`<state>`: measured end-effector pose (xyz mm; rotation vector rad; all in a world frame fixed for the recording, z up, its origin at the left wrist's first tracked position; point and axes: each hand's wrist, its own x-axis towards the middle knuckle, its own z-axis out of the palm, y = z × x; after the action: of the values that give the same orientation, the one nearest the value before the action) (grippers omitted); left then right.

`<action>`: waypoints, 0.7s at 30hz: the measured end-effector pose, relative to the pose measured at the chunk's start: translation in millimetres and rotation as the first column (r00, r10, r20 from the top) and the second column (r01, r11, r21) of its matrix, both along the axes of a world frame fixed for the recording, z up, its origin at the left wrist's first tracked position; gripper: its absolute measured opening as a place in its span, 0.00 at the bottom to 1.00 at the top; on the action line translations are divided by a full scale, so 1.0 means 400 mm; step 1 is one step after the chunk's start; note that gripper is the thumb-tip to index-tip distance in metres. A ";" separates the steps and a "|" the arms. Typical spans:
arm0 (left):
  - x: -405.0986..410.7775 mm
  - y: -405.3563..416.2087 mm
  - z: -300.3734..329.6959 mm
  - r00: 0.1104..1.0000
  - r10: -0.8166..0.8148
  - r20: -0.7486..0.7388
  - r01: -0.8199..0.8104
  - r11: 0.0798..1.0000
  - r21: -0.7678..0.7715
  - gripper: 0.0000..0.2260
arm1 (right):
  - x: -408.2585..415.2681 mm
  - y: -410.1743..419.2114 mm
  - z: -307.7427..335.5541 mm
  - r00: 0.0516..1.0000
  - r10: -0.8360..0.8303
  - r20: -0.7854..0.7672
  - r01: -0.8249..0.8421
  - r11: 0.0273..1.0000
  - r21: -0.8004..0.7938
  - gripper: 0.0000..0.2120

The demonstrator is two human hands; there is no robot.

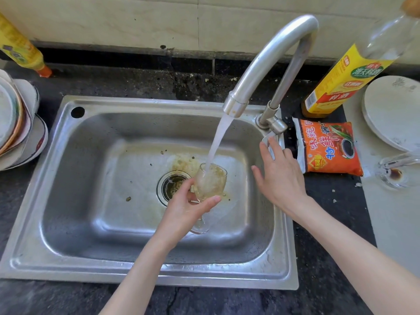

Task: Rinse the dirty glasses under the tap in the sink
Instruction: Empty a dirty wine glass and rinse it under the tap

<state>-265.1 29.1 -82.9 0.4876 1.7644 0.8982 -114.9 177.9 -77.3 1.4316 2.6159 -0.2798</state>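
Brushed steel sink, tap; clear wet glass; dark speckled stone counter; glossy plastic sachet.

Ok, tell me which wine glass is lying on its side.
The second wine glass on the counter right of the sink; the one in the left hand is upright under the tap.

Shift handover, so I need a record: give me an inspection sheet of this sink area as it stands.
Surface: steel sink set in a dark speckled counter; brown residue and crumbs near the drain.
Job's things: stemmed glass under the running stream from the tap; second glass, stained, lying on its side on the counter at right.
Clutter: stacked plates at left, white plates at right, orange sauce packet, yellow-labelled bottle, yellow bottle at back left.
Hands: left hand grips the glass; right hand open, fingers at the tap handle.
Cables: nothing seen.
Surroundings: pale tiled wall behind.
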 end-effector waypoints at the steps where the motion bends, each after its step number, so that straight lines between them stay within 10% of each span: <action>1: 0.000 0.001 0.007 0.999 0.015 0.034 -0.015 1.000 -0.016 0.35 | 0.000 0.001 0.001 1.000 0.003 0.000 -0.003 1.000 -0.002 0.29; 5: 0.005 0.006 0.029 0.940 0.150 0.308 -0.090 0.975 -0.202 0.17 | -0.002 0.002 0.007 1.000 0.008 0.003 -0.008 1.000 -0.004 0.28; 9: 0.004 0.002 0.022 0.824 0.279 0.492 -0.127 0.939 -0.318 0.23 | -0.005 0.003 0.008 1.000 0.006 0.001 -0.006 1.000 -0.013 0.28; 21: 0.006 0.008 0.022 0.830 0.234 0.506 -0.150 0.968 -0.202 0.22 | -0.004 0.004 0.008 1.000 0.001 -0.002 -0.001 1.000 -0.027 0.28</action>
<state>-262.7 32.3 -74.0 -0.0511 1.3678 0.9196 -116.7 179.5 -74.2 1.4220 2.6042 -0.3149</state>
